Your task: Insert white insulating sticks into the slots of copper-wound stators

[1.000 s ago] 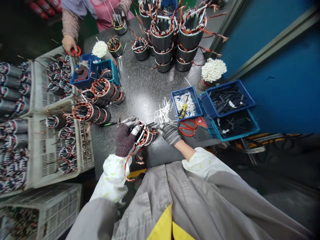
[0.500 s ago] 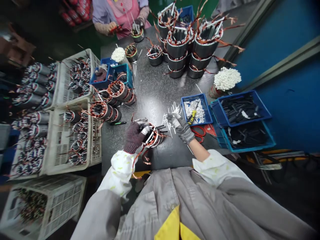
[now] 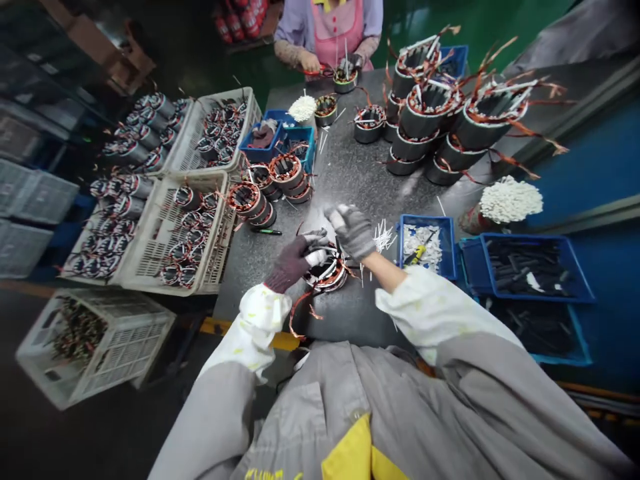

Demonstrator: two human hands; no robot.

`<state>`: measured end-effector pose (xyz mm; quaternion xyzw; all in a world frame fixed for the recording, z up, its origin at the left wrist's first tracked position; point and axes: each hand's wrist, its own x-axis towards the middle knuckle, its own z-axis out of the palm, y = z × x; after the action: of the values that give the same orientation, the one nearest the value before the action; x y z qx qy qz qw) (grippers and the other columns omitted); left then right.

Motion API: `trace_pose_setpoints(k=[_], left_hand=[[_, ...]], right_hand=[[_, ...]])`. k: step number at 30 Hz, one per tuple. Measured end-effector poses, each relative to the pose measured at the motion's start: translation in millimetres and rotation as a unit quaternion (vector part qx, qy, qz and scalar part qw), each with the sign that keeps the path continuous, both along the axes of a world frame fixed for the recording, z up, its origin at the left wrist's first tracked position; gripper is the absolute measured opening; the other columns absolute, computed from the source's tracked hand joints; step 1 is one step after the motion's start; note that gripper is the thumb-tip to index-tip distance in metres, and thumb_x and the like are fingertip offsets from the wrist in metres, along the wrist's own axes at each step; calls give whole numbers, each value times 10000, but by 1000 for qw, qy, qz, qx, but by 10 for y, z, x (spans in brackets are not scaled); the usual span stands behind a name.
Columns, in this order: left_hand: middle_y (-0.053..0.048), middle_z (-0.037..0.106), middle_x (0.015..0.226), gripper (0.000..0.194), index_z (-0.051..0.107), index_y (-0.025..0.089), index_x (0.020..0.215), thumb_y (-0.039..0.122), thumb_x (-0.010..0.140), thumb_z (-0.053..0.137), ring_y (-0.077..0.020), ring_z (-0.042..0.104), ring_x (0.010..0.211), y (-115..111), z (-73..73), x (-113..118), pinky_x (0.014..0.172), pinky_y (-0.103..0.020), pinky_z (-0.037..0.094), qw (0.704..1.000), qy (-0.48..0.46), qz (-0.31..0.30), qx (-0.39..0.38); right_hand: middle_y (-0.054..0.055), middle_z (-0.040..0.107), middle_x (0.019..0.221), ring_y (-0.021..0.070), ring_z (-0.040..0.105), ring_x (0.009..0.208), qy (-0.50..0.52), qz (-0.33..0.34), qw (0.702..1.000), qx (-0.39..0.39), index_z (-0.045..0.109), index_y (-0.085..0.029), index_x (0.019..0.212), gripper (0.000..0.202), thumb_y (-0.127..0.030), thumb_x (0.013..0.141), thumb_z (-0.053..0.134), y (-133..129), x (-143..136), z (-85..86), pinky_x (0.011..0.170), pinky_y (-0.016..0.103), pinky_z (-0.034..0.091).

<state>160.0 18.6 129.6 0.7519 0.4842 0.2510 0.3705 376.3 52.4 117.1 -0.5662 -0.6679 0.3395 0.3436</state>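
A round motor part (image 3: 327, 270) with copper wire wound inside it lies on the dark counter (image 3: 350, 180), right in front of the person. Everything here is told from that motor part.

The left hand (image 3: 295, 261), in a dark red glove, rests on the left side of the motor part. Its fingers (image 3: 315, 257) are curled over the rim and press on it, so they are closed on the part. A loose copper wire hangs down from the part toward the person.

The right hand (image 3: 353, 230), in a grey glove, is just above the motor part and a little to the right. Its fingers (image 3: 340, 217) are pinched together. Something small and white seems to sit between them, but it is too blurry to tell what it is.

Just to the right of the motor part lies a small pile of thin white sticks (image 3: 384, 235). Beyond them stands a blue tray (image 3: 424, 245) with white bits and a yellow tool in it. Farther right is a bigger blue tray (image 3: 530, 267) with black tubes.

To the left of the motor part lie more wound parts (image 3: 255, 200) on their sides, and past them a white crate (image 3: 175, 233) full of the same parts.

Far behind the motor part stand tall stacks of big wound parts (image 3: 435, 120). At the far end of the counter another person (image 3: 340, 27) in a pink apron works with both hands on a small part.
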Motion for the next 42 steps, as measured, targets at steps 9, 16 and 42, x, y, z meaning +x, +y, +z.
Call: trace_pose_setpoints(k=[9,16,42], left_hand=[[-74,812,1131,155,778,264,967,346,961,647,-331,643,1346,-259,276,-152,1249,-599,363,984,118,-79,105],[-97,796,1212,312,700,214,1157,444,947,695,-261,738,1134,-170,-121,-430,1046,-445,565,979,-40,193,-46],[-157,699,1404,383,689,187,1273,405,959,707,-338,618,1321,-468,28,-123,1095,-474,464,965,208,161,11]], right_hand=[[97,802,1096,260,697,1022,-179,226,943,168,812,-216,1062,265,-321,1028,572,-727,150,185,983,419,513],[133,814,1056,328,706,1038,-404,263,875,40,831,-181,1009,324,-413,1046,608,-710,-394,390,961,480,488],[99,752,876,255,667,828,-44,-212,970,107,741,-204,913,485,-413,1085,338,-1076,-288,-267,799,421,546]])
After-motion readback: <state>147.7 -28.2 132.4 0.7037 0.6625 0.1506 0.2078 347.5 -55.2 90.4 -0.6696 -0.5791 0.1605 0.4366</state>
